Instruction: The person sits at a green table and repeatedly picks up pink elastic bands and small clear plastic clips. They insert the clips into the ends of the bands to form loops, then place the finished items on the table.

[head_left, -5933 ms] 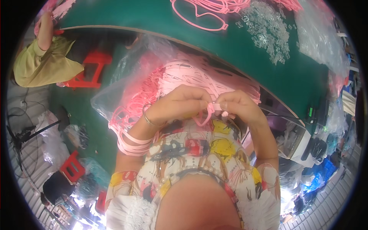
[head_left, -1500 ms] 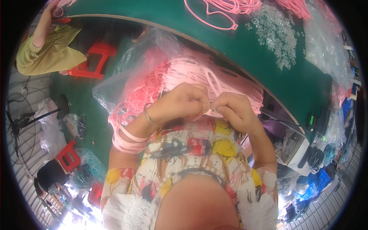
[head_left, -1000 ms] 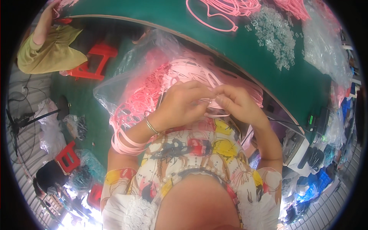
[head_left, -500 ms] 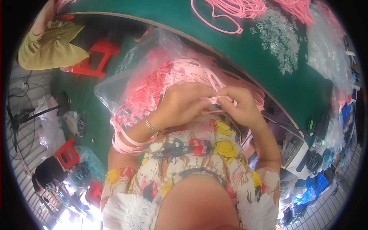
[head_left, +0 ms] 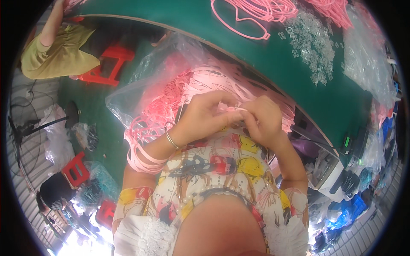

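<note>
My left hand (head_left: 204, 116) and my right hand (head_left: 264, 120) meet in front of my chest, fingertips pinched together on a thin pink plastic strap (head_left: 232, 109). A metal bangle sits on my left wrist, and several pink straps (head_left: 143, 158) loop over my left forearm. Just beyond my hands, a clear plastic bag (head_left: 149, 85) full of pink straps (head_left: 171, 102) rests on my lap.
A green table (head_left: 299, 81) curves across the top with a pink frame-shaped piece (head_left: 241, 25), small clear plastic parts (head_left: 314, 40) and clear bags (head_left: 367, 55). A person in a yellow-green top (head_left: 57, 55) sits upper left by a red stool (head_left: 109, 64). Bags and red stools crowd the floor at left.
My hands stay together at my chest, working the pink strap with small finger movements. The view has shifted slightly; the table and bag sit a little differently in the picture.
</note>
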Tool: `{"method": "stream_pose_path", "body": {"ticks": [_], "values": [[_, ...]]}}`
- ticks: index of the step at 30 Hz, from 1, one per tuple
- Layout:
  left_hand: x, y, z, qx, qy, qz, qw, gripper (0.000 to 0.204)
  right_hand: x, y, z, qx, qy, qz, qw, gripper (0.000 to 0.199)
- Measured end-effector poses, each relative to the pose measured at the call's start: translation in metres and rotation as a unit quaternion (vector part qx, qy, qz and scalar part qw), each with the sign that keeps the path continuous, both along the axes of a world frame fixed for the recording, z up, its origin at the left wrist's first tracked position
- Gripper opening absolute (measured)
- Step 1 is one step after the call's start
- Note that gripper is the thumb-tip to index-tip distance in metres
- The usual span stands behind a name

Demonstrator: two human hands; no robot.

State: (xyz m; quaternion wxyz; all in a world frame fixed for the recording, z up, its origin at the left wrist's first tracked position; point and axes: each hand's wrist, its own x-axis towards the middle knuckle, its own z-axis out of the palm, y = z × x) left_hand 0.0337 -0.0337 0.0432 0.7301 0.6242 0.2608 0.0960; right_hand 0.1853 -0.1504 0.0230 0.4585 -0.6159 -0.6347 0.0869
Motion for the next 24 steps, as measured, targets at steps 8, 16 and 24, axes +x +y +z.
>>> {"method": "stream_pose_path", "body": {"ticks": [8, 16, 24], "values": [[-0.011, 0.002, -0.001, 0.380, -0.059, -0.074, 0.920, 0.015, -0.002, -0.005, 0.015, -0.005, -0.023, 0.032, 0.999, 0.011], [-0.017, 0.001, 0.001, 0.532, -0.080, -0.017, 0.843, 0.013, -0.005, -0.004, 0.033, -0.211, 0.234, 0.057, 0.947, 0.010], [-0.020, 0.001, -0.010, 0.404, -0.117, -0.021, 0.907, 0.012, 0.000, 0.002, 0.020, -0.377, 0.474, 0.055, 0.794, 0.019]]}}
